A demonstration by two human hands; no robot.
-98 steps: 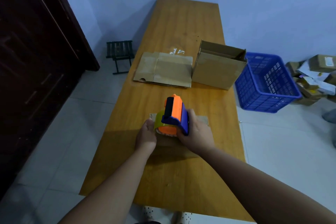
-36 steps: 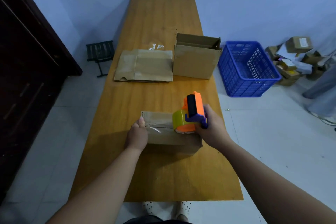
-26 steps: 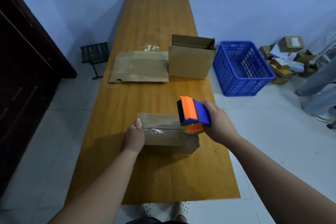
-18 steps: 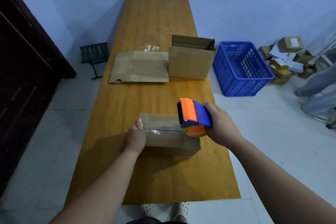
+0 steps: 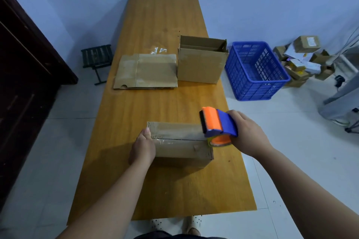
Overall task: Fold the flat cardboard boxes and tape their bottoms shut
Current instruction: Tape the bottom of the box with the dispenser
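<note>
A small cardboard box (image 5: pixel 178 142) lies bottom-up on the wooden table (image 5: pixel 155 103), its two flaps meeting along a middle seam with clear tape on it. My left hand (image 5: pixel 142 148) rests against the box's left end, fingers curled over that edge. My right hand (image 5: pixel 247 135) grips an orange and blue tape dispenser (image 5: pixel 216 124) at the box's right end, its roll hanging past the edge. Further back lies a stack of flat cardboard boxes (image 5: pixel 145 72), and beside it stands an open folded box (image 5: pixel 201 60).
A blue plastic crate (image 5: pixel 256 70) stands on the floor right of the table, with a heap of small parcels (image 5: pixel 303 58) behind it. A dark folding stool (image 5: pixel 97 60) is left of the table, beside a dark wooden door (image 5: pixel 25 75).
My right hand drew the tape dispenser along the seam from the box's left part to its right end and tipped it over the edge. My left hand stayed at the left end.
</note>
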